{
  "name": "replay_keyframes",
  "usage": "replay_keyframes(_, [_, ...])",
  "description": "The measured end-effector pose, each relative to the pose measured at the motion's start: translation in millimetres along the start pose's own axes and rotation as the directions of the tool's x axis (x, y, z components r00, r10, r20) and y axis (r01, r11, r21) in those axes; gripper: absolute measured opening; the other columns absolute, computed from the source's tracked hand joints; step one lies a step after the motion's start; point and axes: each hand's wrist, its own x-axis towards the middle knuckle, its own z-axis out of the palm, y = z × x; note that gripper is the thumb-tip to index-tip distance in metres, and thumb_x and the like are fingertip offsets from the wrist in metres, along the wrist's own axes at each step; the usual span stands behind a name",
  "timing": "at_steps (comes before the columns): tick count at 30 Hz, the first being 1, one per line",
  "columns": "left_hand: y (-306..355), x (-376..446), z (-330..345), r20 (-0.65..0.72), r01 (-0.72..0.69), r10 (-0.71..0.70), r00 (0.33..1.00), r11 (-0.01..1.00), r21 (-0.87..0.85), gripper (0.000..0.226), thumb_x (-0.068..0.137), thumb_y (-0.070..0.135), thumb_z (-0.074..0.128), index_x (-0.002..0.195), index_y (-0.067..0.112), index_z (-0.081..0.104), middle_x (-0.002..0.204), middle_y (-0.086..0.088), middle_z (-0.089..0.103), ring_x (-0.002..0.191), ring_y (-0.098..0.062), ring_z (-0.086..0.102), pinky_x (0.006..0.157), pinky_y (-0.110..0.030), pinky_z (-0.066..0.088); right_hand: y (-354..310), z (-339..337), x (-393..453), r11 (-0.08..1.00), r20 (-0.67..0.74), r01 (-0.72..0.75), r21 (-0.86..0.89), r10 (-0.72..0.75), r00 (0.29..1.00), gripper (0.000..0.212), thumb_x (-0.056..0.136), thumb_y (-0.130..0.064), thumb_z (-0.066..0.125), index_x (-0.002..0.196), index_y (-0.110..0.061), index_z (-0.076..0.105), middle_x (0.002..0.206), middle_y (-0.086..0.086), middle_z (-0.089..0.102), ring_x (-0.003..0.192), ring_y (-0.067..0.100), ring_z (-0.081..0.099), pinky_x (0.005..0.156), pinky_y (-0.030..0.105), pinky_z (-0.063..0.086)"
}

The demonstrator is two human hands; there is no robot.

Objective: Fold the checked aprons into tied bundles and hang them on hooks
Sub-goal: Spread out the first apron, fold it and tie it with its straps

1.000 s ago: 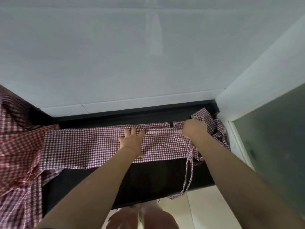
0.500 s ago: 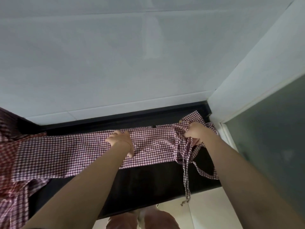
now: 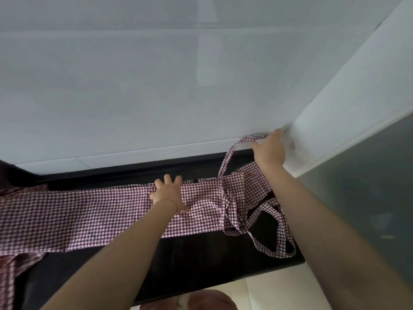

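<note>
We see our left hand (image 3: 168, 195) spread open, palm down, pressing flat on the red-and-white checked cotton apron (image 3: 89, 211), which lies folded into a long band across the glossy black counter (image 3: 201, 258), running out to that hand's left. Beyond it to the right, our right hand (image 3: 269, 151) is raised against the pale tiled wall (image 3: 134, 86), closed around a narrow checked apron strap (image 3: 230, 153) pulled up taut. Below that hand, loose strap loops (image 3: 268, 231) trail over the counter's edge.

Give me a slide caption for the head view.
Left hand pins the folded checked apron on the dark counter while right hand lifts its strap.
</note>
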Motion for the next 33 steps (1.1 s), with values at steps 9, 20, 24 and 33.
replay_keyframes(9, [8.4,3.3,-13.1,0.027,-0.026,0.023,0.999,0.990,0.142,0.080,0.082,0.052,0.072,0.145,0.017,0.036,0.141,-0.010,0.042,0.131,-0.029,0.043,0.102,-0.045,0.046,6.0,41.9,-51.1,0.978,0.768,0.118,-0.171,0.057,0.638,0.054,0.090,-0.057,0.062,0.101,-0.004,0.065,0.092,0.008,0.074,0.077,0.021,0.074,0.072,0.032,0.061])
replay_keyframes(20, [5.4,1.1,4.2,-0.160,-0.243,0.241,0.957,0.970,0.002,0.030,0.100,0.031,0.052,0.124,0.015,0.062,0.118,-0.005,0.055,0.109,-0.022,0.053,0.095,-0.036,0.048,31.1,63.1,-78.6,0.864,0.741,0.410,-0.291,-0.068,0.668,0.013,0.095,-0.023,0.059,0.101,-0.012,0.059,0.094,0.002,0.057,0.081,0.014,0.052,0.068,0.020,0.041])
replay_keyframes(24, [5.1,-0.5,0.9,-0.213,-0.229,0.199,0.956,0.966,-0.124,0.026,0.104,0.027,0.042,0.123,0.015,0.053,0.113,-0.005,0.057,0.101,-0.021,0.056,0.089,-0.038,0.052,35.8,67.9,-76.5,0.855,0.665,0.455,-0.248,-0.191,0.722,0.021,0.102,-0.023,0.052,0.119,-0.012,0.052,0.095,0.002,0.057,0.087,0.017,0.058,0.079,0.031,0.051])
replay_keyframes(33, [16.2,-14.8,13.0,-0.325,-0.354,0.329,0.887,0.935,-0.017,0.009,0.096,0.026,0.055,0.102,0.020,0.052,0.106,0.000,0.057,0.088,-0.013,0.051,0.080,-0.028,0.048,58.7,55.2,-44.3,0.905,0.261,0.355,-0.235,-0.293,0.920,0.021,0.094,-0.009,0.057,0.115,-0.008,0.054,0.113,0.012,0.057,0.104,0.028,0.055,0.087,0.041,0.052])
